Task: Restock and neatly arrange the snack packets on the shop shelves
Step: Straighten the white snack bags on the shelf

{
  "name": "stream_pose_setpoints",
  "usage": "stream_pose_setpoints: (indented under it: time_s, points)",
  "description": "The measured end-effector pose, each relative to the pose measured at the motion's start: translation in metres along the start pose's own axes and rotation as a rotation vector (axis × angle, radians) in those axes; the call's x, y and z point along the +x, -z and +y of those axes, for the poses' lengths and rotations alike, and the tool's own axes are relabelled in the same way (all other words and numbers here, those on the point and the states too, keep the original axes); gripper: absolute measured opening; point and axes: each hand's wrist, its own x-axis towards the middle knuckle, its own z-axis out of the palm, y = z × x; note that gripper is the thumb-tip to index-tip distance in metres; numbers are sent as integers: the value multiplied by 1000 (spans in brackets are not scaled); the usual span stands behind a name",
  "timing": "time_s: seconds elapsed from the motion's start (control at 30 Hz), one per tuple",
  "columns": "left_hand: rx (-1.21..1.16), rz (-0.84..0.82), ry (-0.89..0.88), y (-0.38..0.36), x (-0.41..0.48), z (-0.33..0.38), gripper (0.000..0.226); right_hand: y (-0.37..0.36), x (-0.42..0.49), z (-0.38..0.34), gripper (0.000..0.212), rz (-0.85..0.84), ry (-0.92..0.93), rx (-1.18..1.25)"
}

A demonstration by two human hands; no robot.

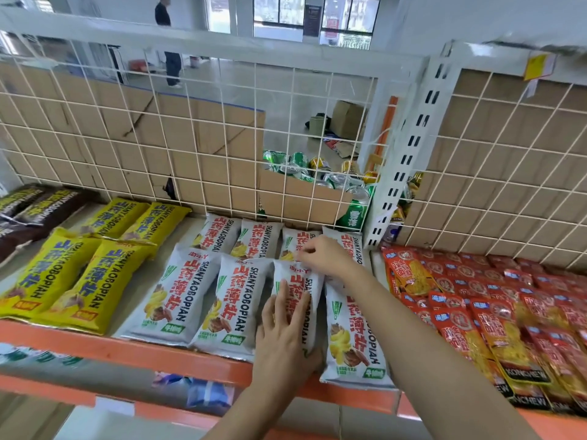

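Several white snack packets lie in two rows on the shelf (pixel 178 360) with the orange front edge. My left hand (pixel 282 338) presses flat on the lower part of one white packet (pixel 305 281) in the front row, thumb hooked around its bottom end. My right hand (pixel 324 254) pinches the top end of that same packet, fingers closed on its seal. Other white packets lie to its left (pixel 181 293) and right (pixel 352 338), touching it. Yellow packets (pixel 79 287) lie further left.
Dark brown packets (pixel 28 214) sit at the far left. Red and orange packets (pixel 495 309) fill the shelf section to the right. A white wire grid (pixel 222 128) backs the shelf, with cardboard and drink cans (pixel 320 176) behind it. A person stands far back.
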Motion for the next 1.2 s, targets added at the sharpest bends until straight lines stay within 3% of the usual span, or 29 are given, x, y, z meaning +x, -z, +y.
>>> stream_pose_setpoints:
  time_s: [0.1,0.2,0.47,0.8,0.9,1.03,1.1,1.2]
  points:
    - [-4,-4,22,2,0,2,79,-4,9,-14,42,-112,13,-103]
    - [-19,6,37,4,0,3,78,-9,18,-19,44,-147,-7,-92]
    - [31,-36,55,1,1,3,110,-15,20,-18,42,-10,-123,-128]
    - [37,-109,89,3,-3,3,109,-21,20,-20,42,14,-69,-132]
    - [-24,-93,100,1,-4,2,103,-21,16,-18,44,25,-28,-105]
    - [-128,-68,76,7,0,3,88,-13,4,-10,20,159,26,-15]
    - [-137,-33,54,12,5,4,78,-10,-4,-4,20,231,31,29]
    - [-65,-72,11,14,14,2,68,-9,-11,2,22,205,48,-9]
